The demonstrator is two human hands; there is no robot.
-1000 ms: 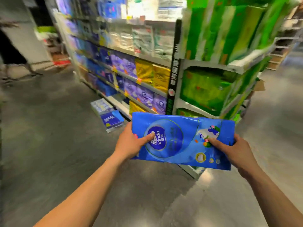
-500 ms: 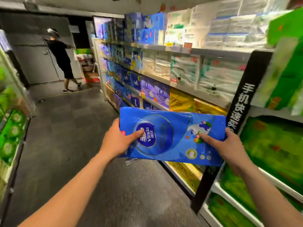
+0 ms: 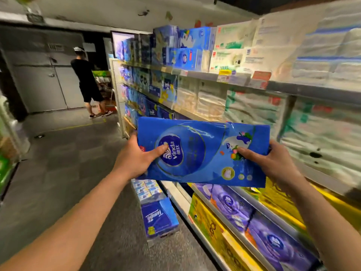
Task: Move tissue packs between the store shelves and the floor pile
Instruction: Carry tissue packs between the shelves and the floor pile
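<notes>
A blue tissue pack [image 3: 203, 151] was held up in the air between both hands, its long side running left to right and its printed face turned toward the camera. The left hand [image 3: 134, 159] gripped the pack's left end, thumb pressed on the round white logo on top and fingers curled underneath, out of sight. The right hand [image 3: 273, 163] gripped the right end the same way, thumb lying on the printed picture and the other fingers hidden behind the pack. The pack hung in front of the store shelves [image 3: 214, 77], level with a row of white packs [image 3: 254, 112] and above lower rows of purple packs [image 3: 230, 202] and yellow packs [image 3: 207, 222]; it touched none of them as far as could be seen. Below the pack's left part, a small floor pile [image 3: 156, 214] of blue packs lay on the grey floor [image 3: 58, 163], just beside the bottom shelf. Farther down the aisle a person in black clothes [image 3: 88, 83] stood near a grey door, well apart from the hands.
</notes>
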